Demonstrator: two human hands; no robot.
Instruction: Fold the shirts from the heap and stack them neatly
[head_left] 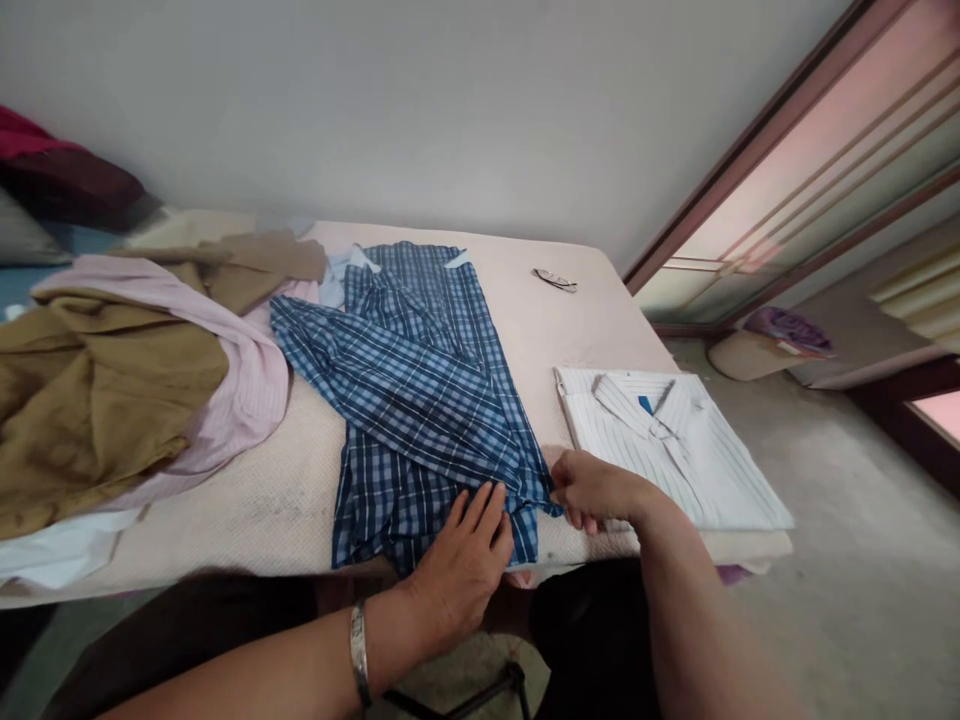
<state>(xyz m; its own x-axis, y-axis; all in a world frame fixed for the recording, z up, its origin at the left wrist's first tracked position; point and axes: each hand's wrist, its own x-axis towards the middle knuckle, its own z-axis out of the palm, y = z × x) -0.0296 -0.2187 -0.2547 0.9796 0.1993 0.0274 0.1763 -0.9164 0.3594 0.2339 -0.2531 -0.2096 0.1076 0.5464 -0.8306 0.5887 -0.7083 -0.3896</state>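
A blue plaid shirt lies partly folded on the bed, one sleeve laid slantwise across it. My left hand, with a silver bracelet on the wrist, rests on the shirt's near edge, fingers lying over the cloth. At the shirt's right corner, my right hand pinches a bit of the plaid cloth between thumb and fingers. Right beside that hand is a folded white striped shirt, collar facing up.
Brown cloth and pink striped cloth are heaped at the left. Eyeglasses lie near the back of the pale bed cover. A bin stands on the floor at the right.
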